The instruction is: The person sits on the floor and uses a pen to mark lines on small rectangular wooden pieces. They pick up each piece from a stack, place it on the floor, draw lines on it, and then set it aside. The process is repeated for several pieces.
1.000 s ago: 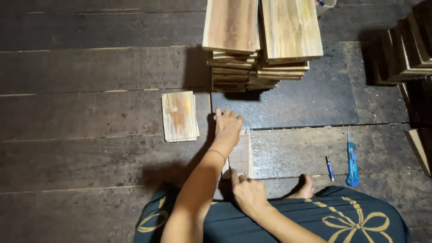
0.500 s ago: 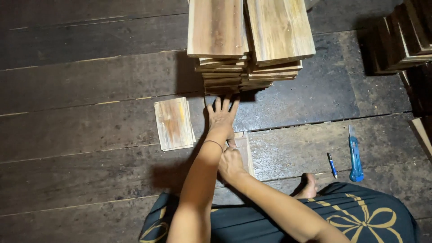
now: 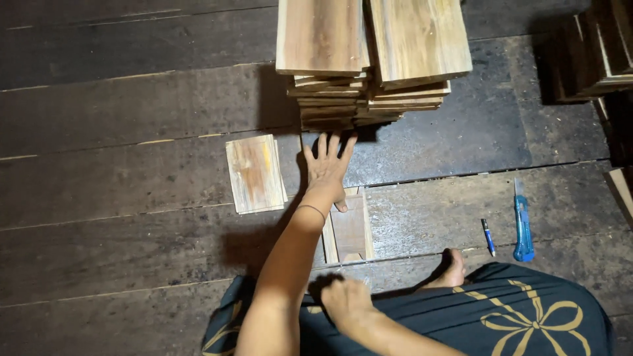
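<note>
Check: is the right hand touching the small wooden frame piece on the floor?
Apart. Head view shows the right hand near the lap, dark floor between it and the wooden frame piece.

Single head view, looking steeply down at floor [image 3: 132, 165], close over hands.

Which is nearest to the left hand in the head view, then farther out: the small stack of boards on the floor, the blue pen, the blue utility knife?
From the left hand, spread flat on the floor:
1. Small stack of boards, just to its left.
2. Blue pen, off to the right and lower.
3. Blue utility knife, farther right, beyond the pen.
</note>
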